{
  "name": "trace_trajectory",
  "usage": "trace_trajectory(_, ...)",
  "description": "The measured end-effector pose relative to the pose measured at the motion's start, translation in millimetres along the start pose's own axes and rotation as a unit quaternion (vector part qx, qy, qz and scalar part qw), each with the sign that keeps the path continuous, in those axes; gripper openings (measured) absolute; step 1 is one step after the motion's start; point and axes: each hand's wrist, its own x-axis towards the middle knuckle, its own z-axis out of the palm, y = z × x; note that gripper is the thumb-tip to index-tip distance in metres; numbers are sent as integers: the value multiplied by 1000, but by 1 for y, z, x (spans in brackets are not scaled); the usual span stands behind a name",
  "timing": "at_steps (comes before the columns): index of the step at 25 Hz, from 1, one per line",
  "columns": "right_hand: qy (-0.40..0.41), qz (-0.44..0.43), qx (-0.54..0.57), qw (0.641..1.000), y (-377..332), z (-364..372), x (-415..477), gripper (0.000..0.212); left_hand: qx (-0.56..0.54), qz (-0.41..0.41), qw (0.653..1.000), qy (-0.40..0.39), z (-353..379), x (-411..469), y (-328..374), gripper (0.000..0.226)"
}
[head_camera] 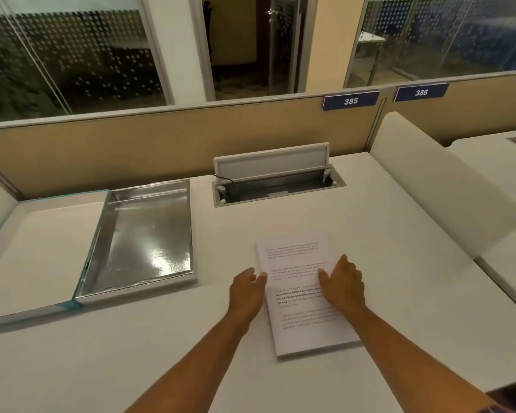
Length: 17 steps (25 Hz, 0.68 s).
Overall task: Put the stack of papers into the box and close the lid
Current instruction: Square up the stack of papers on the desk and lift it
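A stack of printed white papers (298, 320) lies flat on the white desk in front of me. My left hand (246, 289) touches the stack's left edge, fingers apart. My right hand (344, 283) rests on top of the stack's right side, fingers spread. To the left stands the open box (143, 236), a shallow tray with a shiny silver lining and nothing inside. Its lid (39, 248), white inside with a teal edge, lies folded open flat at the far left, joined to the box.
An open cable hatch (276, 184) with its flap raised sits at the desk's back centre. A tan partition (161, 144) bounds the far edge. A white curved divider (438, 180) stands on the right.
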Motion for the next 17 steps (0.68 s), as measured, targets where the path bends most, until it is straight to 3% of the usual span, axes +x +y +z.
trace_trajectory(2,-7,1,22,1000,1,-1,4,66,-105,-46,993,-18,8,3,3,6)
trace_trajectory(4,-19,5,33,999,3,-3,9,54,-168,-93,981,-11,13,7,4,18)
trace_trajectory(7,-23,-4,23,999,5,-3,13,46,-170,-119,978,-7,15,10,14,9)
trace_trajectory(17,-27,-13,35,999,14,0,16,37,-134,-119,984,5,30,12,33,35)
